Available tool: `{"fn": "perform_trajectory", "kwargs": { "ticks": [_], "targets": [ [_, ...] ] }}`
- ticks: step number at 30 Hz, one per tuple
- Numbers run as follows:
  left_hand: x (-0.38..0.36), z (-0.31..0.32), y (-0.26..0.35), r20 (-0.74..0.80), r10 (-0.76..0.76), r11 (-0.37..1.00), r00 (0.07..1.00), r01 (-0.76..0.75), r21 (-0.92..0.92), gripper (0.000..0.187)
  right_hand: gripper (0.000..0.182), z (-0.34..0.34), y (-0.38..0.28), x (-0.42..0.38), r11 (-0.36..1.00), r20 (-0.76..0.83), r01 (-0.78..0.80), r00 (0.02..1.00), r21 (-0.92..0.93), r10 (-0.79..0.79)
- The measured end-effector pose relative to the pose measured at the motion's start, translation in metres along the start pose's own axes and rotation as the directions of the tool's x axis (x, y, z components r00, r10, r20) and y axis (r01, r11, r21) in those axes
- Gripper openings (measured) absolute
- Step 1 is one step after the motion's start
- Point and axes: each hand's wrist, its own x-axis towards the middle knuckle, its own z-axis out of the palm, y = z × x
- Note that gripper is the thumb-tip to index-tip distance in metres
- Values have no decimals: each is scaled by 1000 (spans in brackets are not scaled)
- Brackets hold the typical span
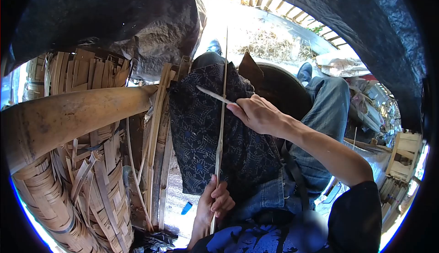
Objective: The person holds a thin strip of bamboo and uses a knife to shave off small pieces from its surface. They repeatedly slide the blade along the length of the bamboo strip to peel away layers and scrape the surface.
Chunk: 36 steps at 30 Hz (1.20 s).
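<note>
A long thin bamboo strip runs lengthwise over a dark patterned cloth on my lap. Its lower part is gripped by my left hand, fingers curled round it near my waist. My right hand is closed on a knife, whose narrow blade crosses the strip above my thigh and points to the upper left. The knife's handle is hidden inside my fingers.
A thick bamboo pole juts in from the left over woven bamboo baskets. Upright bamboo slats stand beside my left leg. Dark sheeting hangs above. Bundled bags and a wooden crate are at right.
</note>
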Motion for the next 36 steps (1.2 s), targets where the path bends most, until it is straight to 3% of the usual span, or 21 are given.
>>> {"fn": "perform_trajectory", "kwargs": {
  "ticks": [1, 3, 5, 8, 11, 13, 14, 15, 16, 17, 19, 20, 22, 23, 26, 30, 32, 33, 35, 36],
  "targets": [
    [-4, -3, -2, -5, -12, 1000, 1000, 12, -9, 48, 53, 0, 0, 1, 1000, -27, 14, 1000, -3, -14],
    [-15, -10, -8, 21, -24, 1000, 999, 24, -12, 48, 52, -10, 1, 12, 975, 89, -220, 972, 7, 219],
    [-24, -16, -11, 39, -37, 999, 999, 37, -11, 48, 52, -7, 27, 18, 993, -20, -23, 1000, -115, 21],
    [-30, -22, -16, 46, -33, 998, 998, 35, -44, 48, 51, -8, 28, 25, 993, 30, -47, 998, -111, 51],
    [-36, -27, -21, 133, -26, 989, 991, 45, -139, 49, 51, -3, 46, 35, 997, -7, 6, 1000, -77, -7],
    [-45, -28, -23, 79, -76, 994, 994, 82, -74, 49, 49, -1, 86, 56, 978, -110, 80, 989, -194, -103],
    [-43, -39, -27, 26, -103, 989, 994, 105, -99, 48, 46, -1, 97, 63, 986, -133, 27, 990, -166, -50],
    [-39, -37, -23, 25, -95, 990, 995, 97, -97, 48, 43, -27, 58, 63, 968, -50, -248, 968, -45, 245],
    [-33, -30, -15, 92, -85, 988, 992, 96, -122, 48, 45, -21, 60, 62, 989, -267, -129, 958, -69, 106],
    [-26, -22, -8, 160, -71, 984, 985, 96, -151, 48, 46, -14, 61, 59, 993, -463, -15, 885, -119, -42],
    [-1, -14, 6, 257, -33, 975, 966, 88, -203, 43, 51, -20, 32, 36, 1000, -333, 17, 943, -9, -19],
    [8, -4, 13, 260, -28, 974, 965, 84, -208, 43, 52, -31, 8, 25, 975, -84, -180, 978, 130, 192],
    [21, 13, 25, 56, 3, 998, 998, -7, 70, 35, 53, -18, -10, 1, 947, -88, -169, 976, 273, 200],
    [23, 18, 26, 57, 0, 997, 998, -4, 74, 35, 56, -16, -20, -9, 911, -43, -254, 959, 324, 282],
    [28, 23, 23, 55, 70, 915, 996, -86, 395, 31, 53, -9, -34, -17, 926, -75, -239, 960, 291, 271],
    [34, 14, 21, 87, 120, 883, 989, -146, 445, 33, 45, 8, -32, -15, 962, -180, -146, 965, 229, 190],
    [34, 16, 30, 132, -28, 960, 991, -10, 279, 36, 43, 10, -32, -14, 963, -210, -134, 960, 235, 185],
    [35, 20, 31, 132, -25, 960, 991, -13, 280, 36, 44, 10, -32, -12, 967, -215, -105, 964, 231, 156],
    [35, 25, 32, 30, -3, 962, 1000, -5, 274, 36, 46, 7, -32, -12, 970, -221, -72, 967, 231, 124],
    [36, 26, 32, 26, 1, 962, 1000, -8, 274, 36, 47, 0, -30, -17, 975, -148, -91, 981, 203, 122]
  ]
}}
